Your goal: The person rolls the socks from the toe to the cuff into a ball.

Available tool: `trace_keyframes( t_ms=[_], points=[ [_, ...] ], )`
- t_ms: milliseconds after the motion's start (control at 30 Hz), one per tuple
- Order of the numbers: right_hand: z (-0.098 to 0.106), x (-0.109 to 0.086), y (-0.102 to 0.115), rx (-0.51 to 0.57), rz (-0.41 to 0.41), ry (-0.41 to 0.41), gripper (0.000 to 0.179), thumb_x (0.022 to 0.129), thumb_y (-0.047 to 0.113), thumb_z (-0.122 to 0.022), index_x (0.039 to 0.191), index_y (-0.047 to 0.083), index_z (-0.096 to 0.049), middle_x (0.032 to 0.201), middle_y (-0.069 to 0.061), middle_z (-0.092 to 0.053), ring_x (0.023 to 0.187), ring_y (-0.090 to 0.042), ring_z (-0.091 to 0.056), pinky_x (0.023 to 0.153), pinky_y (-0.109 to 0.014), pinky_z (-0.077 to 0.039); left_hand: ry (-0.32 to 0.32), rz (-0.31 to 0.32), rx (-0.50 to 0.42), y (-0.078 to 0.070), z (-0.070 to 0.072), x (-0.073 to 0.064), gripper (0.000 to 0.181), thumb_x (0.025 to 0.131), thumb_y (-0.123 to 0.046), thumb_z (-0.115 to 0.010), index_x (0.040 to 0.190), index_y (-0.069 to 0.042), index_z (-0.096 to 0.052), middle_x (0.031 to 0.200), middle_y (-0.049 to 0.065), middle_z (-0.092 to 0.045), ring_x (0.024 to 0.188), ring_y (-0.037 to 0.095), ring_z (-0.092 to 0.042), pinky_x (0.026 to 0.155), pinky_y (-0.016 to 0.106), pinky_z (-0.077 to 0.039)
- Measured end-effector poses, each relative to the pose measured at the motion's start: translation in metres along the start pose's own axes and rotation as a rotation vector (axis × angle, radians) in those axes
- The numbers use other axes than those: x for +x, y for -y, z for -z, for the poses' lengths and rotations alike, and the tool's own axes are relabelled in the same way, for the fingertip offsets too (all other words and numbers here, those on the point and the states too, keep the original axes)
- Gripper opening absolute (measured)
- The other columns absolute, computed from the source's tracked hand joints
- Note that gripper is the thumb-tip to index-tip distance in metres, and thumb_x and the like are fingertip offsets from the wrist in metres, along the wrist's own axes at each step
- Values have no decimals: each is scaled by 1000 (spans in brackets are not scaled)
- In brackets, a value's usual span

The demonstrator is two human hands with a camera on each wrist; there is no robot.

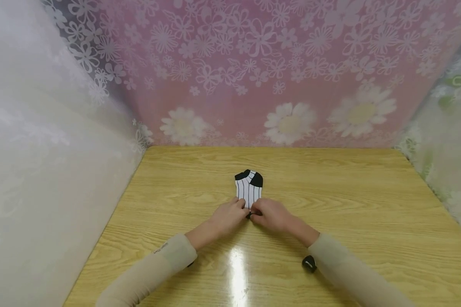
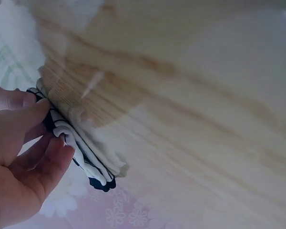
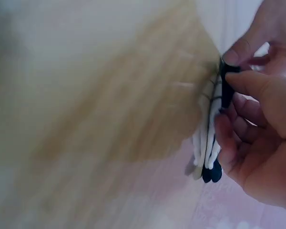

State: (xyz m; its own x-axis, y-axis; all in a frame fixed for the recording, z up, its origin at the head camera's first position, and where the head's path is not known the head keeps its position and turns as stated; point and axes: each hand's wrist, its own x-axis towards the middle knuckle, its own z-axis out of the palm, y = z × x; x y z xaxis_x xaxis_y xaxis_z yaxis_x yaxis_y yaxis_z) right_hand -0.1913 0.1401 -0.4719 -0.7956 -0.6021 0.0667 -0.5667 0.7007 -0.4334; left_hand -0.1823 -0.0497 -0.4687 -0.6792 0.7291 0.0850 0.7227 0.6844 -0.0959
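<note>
White ankle socks [image 1: 249,192] with thin dark stripes, a black heel and a black cuff lie flat on the table, stacked in layers. The cuff end points away from me. At the near end, my left hand [image 1: 228,216] pinches the socks' edge between thumb and fingers. Close beside it, my right hand [image 1: 272,215] pinches the black toe part [image 3: 227,83] with thumb and forefinger. In the left wrist view, the layered socks [image 2: 81,148] show a curled fold by the left fingertips. Both hands partly hide the toe end.
The wood-grain table [image 1: 330,187] ends at a pink flowered wall covering [image 1: 230,85] at the back. Pale coverings [image 1: 53,149] rise at left and right. A black object [image 1: 309,264] sits at the right sleeve. Light glares off the near table.
</note>
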Motion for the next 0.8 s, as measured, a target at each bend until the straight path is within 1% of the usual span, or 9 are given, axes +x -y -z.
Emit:
trace_keyframes(
  t_ms=[67, 167, 300, 367, 433, 533, 633, 733, 800],
  points=[
    [2, 2, -2, 55, -14, 21, 14, 89, 15, -70, 75, 16, -65, 68, 9, -56, 63, -5, -47, 56, -24, -40, 21, 8, 12, 0, 1, 1, 14, 95, -10, -64, 99, -18, -74, 96, 1, -59, 88, 17, -54, 67, 25, -53],
    [6, 3, -3, 66, -3, 29, 10, 88, 17, -73, 80, 15, -69, 70, 11, -59, 65, -3, -49, 59, -23, -42, 41, 26, -36, 1, 2, 3, 11, 94, -11, -65, 97, -17, -74, 94, 0, -59, 86, 16, -56, 65, 26, -53],
    [8, 1, -3, -54, 100, -36, 11, 83, 13, -78, 78, 14, -69, 76, 8, -59, 68, -5, -50, 61, -24, -44, 19, 42, -122, 5, 2, 6, 8, 95, -15, -66, 96, -15, -74, 92, 1, -61, 84, 18, -58, 67, 29, -53],
    [7, 1, -3, -134, 160, -79, 14, 80, 11, -80, 77, 14, -67, 78, 5, -58, 71, -8, -51, 63, -25, -46, 1, 54, -142, 6, 1, 6, 9, 96, -16, -65, 95, -14, -74, 92, 2, -61, 85, 19, -59, 68, 30, -53],
    [6, 1, -2, -186, 193, -109, 17, 80, 10, -81, 77, 13, -65, 80, 3, -57, 74, -11, -53, 64, -27, -48, -6, 68, -143, 7, 0, 7, 11, 97, -16, -64, 94, -14, -74, 93, 3, -60, 87, 20, -58, 67, 30, -54],
    [4, 1, 0, -232, 196, -139, 17, 79, 11, -81, 79, 12, -64, 83, 2, -58, 77, -15, -56, 66, -30, -51, -2, 83, -128, 8, -1, 7, 13, 98, -15, -61, 92, -14, -73, 94, 3, -60, 88, 20, -58, 65, 30, -54],
    [3, 0, 1, -246, 173, -155, 17, 79, 12, -81, 82, 11, -65, 85, 2, -58, 79, -16, -57, 67, -31, -52, 12, 87, -135, 10, -1, 9, 13, 98, -16, -62, 93, -14, -73, 94, 3, -61, 87, 20, -58, 66, 30, -54],
    [1, 1, 0, -249, 164, -154, 17, 80, 13, -81, 83, 11, -64, 85, 2, -57, 80, -16, -56, 66, -31, -52, 37, 87, -156, 12, 1, 11, 12, 98, -17, -63, 95, -14, -75, 94, 3, -61, 86, 20, -59, 69, 30, -54],
    [-1, 2, -1, -241, 167, -139, 16, 81, 13, -80, 83, 11, -64, 85, 1, -57, 80, -16, -55, 66, -31, -52, 52, 92, -152, 12, 1, 11, 12, 98, -19, -64, 97, -14, -74, 94, 3, -61, 86, 19, -59, 70, 30, -54]
  ],
)
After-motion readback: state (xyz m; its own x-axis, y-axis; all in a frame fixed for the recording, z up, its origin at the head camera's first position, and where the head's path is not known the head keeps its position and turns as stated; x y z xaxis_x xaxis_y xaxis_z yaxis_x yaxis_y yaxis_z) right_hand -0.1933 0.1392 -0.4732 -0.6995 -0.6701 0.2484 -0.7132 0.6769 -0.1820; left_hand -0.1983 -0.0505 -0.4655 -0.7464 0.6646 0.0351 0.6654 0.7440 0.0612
